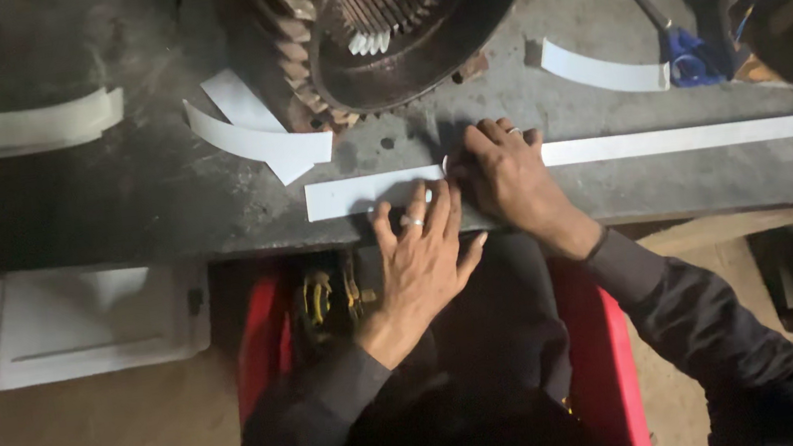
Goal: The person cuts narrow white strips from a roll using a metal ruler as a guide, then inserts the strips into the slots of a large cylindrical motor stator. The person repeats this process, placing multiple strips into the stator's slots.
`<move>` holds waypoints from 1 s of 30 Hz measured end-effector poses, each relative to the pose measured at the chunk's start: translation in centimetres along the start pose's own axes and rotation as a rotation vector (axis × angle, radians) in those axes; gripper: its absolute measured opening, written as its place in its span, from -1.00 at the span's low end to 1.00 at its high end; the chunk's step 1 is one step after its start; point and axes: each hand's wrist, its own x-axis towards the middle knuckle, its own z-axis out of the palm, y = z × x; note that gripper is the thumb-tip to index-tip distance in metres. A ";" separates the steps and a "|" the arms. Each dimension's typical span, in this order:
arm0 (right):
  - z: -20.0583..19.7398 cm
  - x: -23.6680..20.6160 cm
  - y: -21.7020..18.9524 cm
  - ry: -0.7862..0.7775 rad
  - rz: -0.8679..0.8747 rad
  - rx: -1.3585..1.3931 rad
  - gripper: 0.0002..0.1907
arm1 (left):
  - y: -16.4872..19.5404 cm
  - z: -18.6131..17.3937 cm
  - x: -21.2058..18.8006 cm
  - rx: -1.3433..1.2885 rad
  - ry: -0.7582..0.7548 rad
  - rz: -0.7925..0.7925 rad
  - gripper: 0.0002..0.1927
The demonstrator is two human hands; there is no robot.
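A long white paper strip (pixel 689 138) lies flat across the dark grey workbench (pixel 161 196), running from the middle out past the right edge. My left hand (pixel 420 250) rests with spread fingers on the strip's left part, a ring on one finger. My right hand (pixel 507 179) presses down on the strip just to the right of it, fingers bent, also wearing a ring. Both hands touch each other over the strip. Dark sleeves cover both arms.
A rusty motor stator (pixel 393 27) stands at the back centre. Curved white paper strips (pixel 255 134) lie left of it, another stack (pixel 12 127) far left, one (pixel 600 70) at right by blue-handled scissors (pixel 682 47). A white tray (pixel 91 321) and red seat (pixel 601 369) sit below.
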 end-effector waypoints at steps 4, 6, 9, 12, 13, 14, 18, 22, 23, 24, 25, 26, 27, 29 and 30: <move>-0.7 1.3 -0.6 0.032 -0.008 -0.014 -0.72 | -0.1 -0.1 0.3 0.012 0.017 0.023 -0.33; -0.9 1.5 -0.7 0.002 0.026 0.005 -0.74 | -0.2 0.1 0.2 0.022 0.019 0.024 -0.32; -0.9 1.6 -0.7 0.019 -0.017 -0.003 -0.72 | -0.3 0.6 0.0 0.031 0.009 0.024 -0.30; -0.7 2.2 -0.6 0.000 0.017 0.017 -0.71 | -0.3 0.8 -0.2 0.019 0.004 0.009 -0.28; -0.7 2.6 -0.4 0.003 0.029 0.056 -0.71 | -0.3 0.7 -0.2 0.010 0.007 0.003 -0.27; -0.8 3.1 -0.2 0.009 0.037 0.092 -0.71 | -0.4 0.5 -0.1 -0.004 0.003 -0.012 -0.28; -2.0 3.7 0.8 -0.027 0.055 0.454 -0.72 | -0.8 -0.5 0.1 -0.025 0.014 -0.017 -0.27; -2.3 2.1 0.3 -0.059 -0.018 0.361 -0.76 | -1.3 -1.2 0.4 -0.034 -0.018 0.010 -0.28; -2.2 1.8 0.0 -0.057 -0.019 0.318 -0.78 | -1.4 -1.3 0.3 -0.046 -0.018 0.018 -0.28; -2.2 1.7 -0.1 -0.054 -0.025 0.275 -0.79 | -1.6 -1.4 0.4 -0.054 -0.015 0.023 -0.27; -2.2 1.7 -0.3 -0.052 -0.045 0.281 -0.80 | -1.8 -1.6 0.4 -0.058 -0.012 0.033 -0.27; -2.2 1.7 -0.3 -0.047 -0.062 0.287 -0.80 | -2.1 -1.8 0.3 -0.107 -0.024 0.023 -0.25; -2.3 1.8 -0.3 -0.040 -0.083 0.289 -0.79 | -2.3 -1.9 0.4 -0.156 -0.033 0.012 -0.22; -2.5 1.9 -0.2 -0.054 -0.105 0.266 -0.80 | -2.6 -2.1 0.5 -0.174 -0.038 0.019 -0.22; -2.5 1.7 -0.2 -0.070 -0.110 0.258 -0.81 | -2.5 -2.2 0.3 -0.146 -0.042 0.030 -0.23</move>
